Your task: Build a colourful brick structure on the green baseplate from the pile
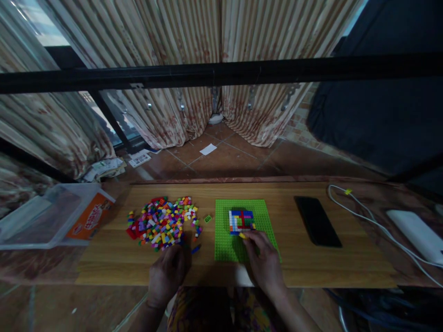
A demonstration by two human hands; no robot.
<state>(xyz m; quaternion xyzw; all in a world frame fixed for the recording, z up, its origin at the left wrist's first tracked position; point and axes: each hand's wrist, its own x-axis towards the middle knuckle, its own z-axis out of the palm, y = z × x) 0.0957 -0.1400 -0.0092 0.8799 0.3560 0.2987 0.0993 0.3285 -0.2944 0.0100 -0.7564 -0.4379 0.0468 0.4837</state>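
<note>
Brick pinched at the edge of the build

A small yellow brick point(242, 235) is pinched by the fingertips of the right hand point(265, 265), just below the multicoloured build point(241, 221) on the green baseplate point(266, 219), likely for fitting. The left hand point(168, 272) is curled loosely at the near edge of the loose brick pile point(161, 223); whether anything is gripped cannot be told. A black phone point(316, 220) lies right of the right hand, well apart. Nothing blocks either hand.

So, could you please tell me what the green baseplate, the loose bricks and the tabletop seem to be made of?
The green baseplate looks like moulded plastic: flat, uniformly bright, finely studded. The loose bricks appear to be plastic too, in saturated, slightly glossy colours. The tabletop looks like wood or a wood-look laminate, with pale plank grain and a smooth matte face; which one cannot be told.
</note>
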